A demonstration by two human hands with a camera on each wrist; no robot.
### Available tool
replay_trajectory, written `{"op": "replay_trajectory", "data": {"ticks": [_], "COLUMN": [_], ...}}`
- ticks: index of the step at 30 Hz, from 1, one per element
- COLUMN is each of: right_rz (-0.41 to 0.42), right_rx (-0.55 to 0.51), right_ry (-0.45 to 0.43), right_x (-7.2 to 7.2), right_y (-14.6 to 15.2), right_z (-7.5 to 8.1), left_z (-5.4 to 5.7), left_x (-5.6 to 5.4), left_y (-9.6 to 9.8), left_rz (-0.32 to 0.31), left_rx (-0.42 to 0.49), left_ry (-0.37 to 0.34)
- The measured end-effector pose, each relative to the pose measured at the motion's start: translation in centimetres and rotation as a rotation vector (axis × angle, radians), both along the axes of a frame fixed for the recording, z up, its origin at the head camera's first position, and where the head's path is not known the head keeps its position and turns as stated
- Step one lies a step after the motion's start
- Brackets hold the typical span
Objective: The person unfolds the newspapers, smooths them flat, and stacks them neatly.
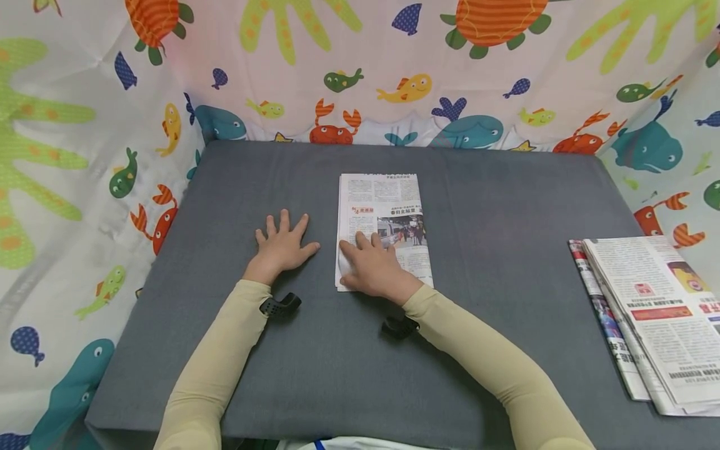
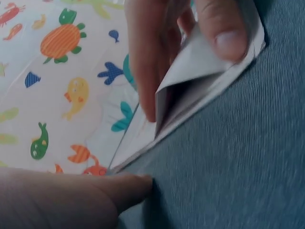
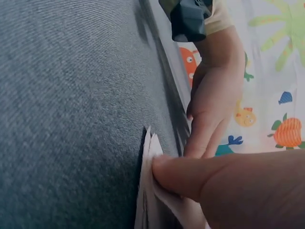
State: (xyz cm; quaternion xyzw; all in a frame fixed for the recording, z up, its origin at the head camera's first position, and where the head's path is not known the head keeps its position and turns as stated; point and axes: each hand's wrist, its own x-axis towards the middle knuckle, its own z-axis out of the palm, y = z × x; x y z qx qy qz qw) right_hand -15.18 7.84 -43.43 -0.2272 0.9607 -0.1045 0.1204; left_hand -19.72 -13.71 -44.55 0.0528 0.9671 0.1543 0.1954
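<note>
A folded newspaper (image 1: 402, 194) lies on the grey table, its printed side up with a photo at the middle. My right hand (image 1: 374, 269) rests on its lower left part, fingers spread and pressing. In the left wrist view, the right thumb (image 2: 228, 45) lies on the paper near its edge, and a layer of the newspaper (image 2: 190, 62) bulges up between thumb and fingers. Layered paper edges (image 3: 148, 176) show beside the right thumb (image 3: 176, 174) in the right wrist view. My left hand (image 1: 281, 247) lies spread on the table, left of the newspaper, holding nothing.
A stack of folded newspapers (image 1: 647, 325) lies at the table's right edge. The grey tabletop (image 1: 495, 206) is bordered at the back and sides by a curtain (image 1: 371, 37) with printed sea animals. Black straps (image 1: 280, 305) sit at both wrists.
</note>
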Motion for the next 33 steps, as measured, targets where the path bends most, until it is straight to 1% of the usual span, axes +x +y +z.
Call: {"op": "replay_trajectory", "data": {"ticks": [3, 6, 8, 11, 14, 17, 21, 25, 27, 29, 31, 33], "right_rz": [0.015, 0.035, 0.043, 0.053, 0.055, 0.049, 0.046, 0.043, 0.035, 0.025, 0.004, -0.035], "right_rx": [-0.034, -0.072, -0.087, -0.097, -0.099, -0.103, -0.108, -0.139, -0.166, -0.192, -0.228, -0.274], "right_ry": [0.038, 0.081, 0.095, 0.109, 0.112, 0.111, 0.100, 0.081, 0.085, 0.113, 0.144, 0.173], "right_x": [-0.2, -0.3, -0.4, -0.5, -0.6, -0.6, -0.7, -0.8, -0.8, -0.9, -0.9, -1.0], "right_y": [0.2, 0.4, 0.5, 0.5, 0.6, 0.6, 0.6, 0.9, 1.2, 1.7, 2.3, 3.2], "right_z": [0.0, 0.1, 0.1, 0.1, 0.1, 0.1, 0.3, 0.7, 1.0, 1.6, 2.4, 3.4], "left_z": [0.3, 0.7, 0.8, 1.0, 1.0, 1.0, 0.9, 0.8, 0.7, 0.6, 0.6, 0.5], "left_x": [0.3, 0.6, 0.9, 1.3, 1.6, 1.8, 1.8, 1.8, 1.8, 1.7, 1.7, 1.7], "left_y": [0.6, 1.4, 1.7, 2.2, 2.5, 2.7, 2.8, 2.7, 2.7, 2.7, 2.6, 2.5], "left_rz": [-0.069, -0.139, -0.170, -0.193, -0.201, -0.197, -0.189, -0.191, -0.194, -0.198, -0.201, -0.203], "left_rx": [0.023, 0.034, 0.027, 0.008, -0.001, -0.003, -0.002, -0.006, -0.007, -0.006, -0.004, -0.004], "left_ry": [0.014, 0.003, -0.016, -0.046, -0.055, -0.056, -0.056, -0.055, -0.054, -0.053, -0.050, -0.046]}}
